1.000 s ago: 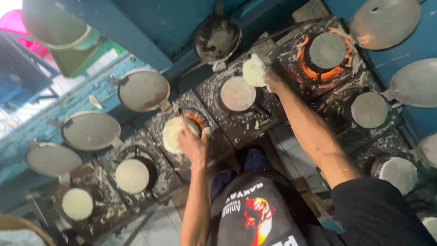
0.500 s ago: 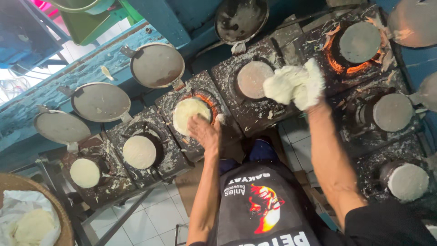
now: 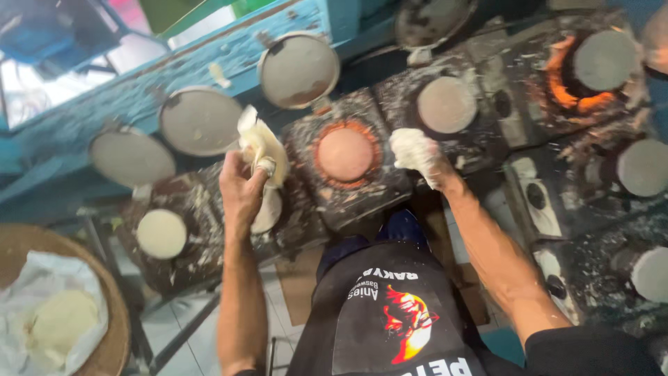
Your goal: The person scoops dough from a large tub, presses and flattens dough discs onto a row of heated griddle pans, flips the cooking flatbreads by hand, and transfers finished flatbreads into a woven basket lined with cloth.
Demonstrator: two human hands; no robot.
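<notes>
My left hand (image 3: pixel 242 189) pinches a thin pale flatbread (image 3: pixel 259 141), which hangs folded above a small round plate (image 3: pixel 270 212) on the stove. My right hand (image 3: pixel 437 169) grips a crumpled white cloth (image 3: pixel 410 150) at the right edge of the middle plate (image 3: pixel 346 154). That plate is bare and reddish, with a glowing ring around it. A pale disc lies on the plate at the left (image 3: pixel 161 234).
More round plates sit on the blackened stove (image 3: pixel 390 188): one behind (image 3: pixel 445 104), one over flames (image 3: pixel 604 60), one at the right (image 3: pixel 643 167). Grey lids (image 3: pixel 200 120) lean on a blue ledge. A basket (image 3: pixel 115 327) at lower left holds flatbreads (image 3: pixel 59 322) on white cloth.
My left hand has lifted the flatbread off the middle plate and carried it left. My right hand has brought the white cloth down beside that plate, which is now bare.
</notes>
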